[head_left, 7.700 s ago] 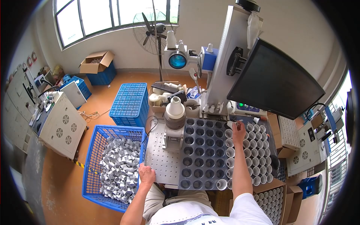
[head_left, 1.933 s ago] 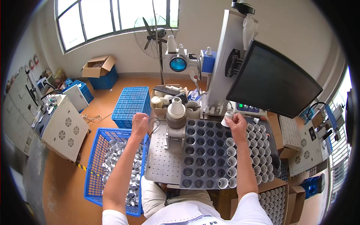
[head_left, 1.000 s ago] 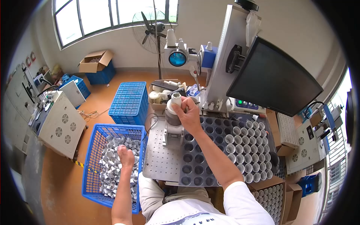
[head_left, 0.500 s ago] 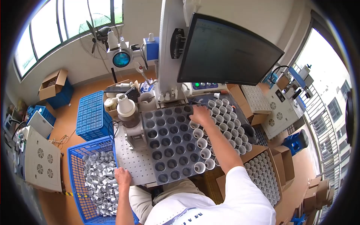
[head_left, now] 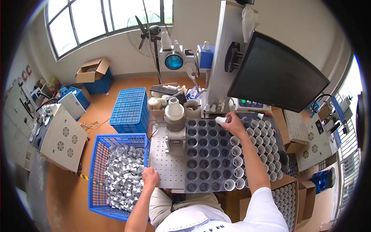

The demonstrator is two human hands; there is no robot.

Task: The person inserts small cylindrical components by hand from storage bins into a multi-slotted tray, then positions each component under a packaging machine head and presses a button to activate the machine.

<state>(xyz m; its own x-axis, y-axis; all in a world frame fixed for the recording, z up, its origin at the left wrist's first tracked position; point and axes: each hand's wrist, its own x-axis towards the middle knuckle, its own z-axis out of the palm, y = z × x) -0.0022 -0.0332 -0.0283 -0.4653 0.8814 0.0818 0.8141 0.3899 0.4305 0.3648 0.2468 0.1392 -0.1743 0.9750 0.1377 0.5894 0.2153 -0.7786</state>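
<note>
With our right hand (head_left: 231,123) we grasp one white conical cup (head_left: 221,120) between the fingers, at the twelve o'clock edge of the black pocket tray (head_left: 202,168). White cups fill its three o'clock side. Our left hand (head_left: 150,177) is curled beside the blue basket (head_left: 92,167), heaped with similar cups at eight o'clock; its grip we cannot tell. The perforated plate (head_left: 165,170) adjoins the tray at nine o'clock. A standing fan (head_left: 150,33) is at eleven.
</note>
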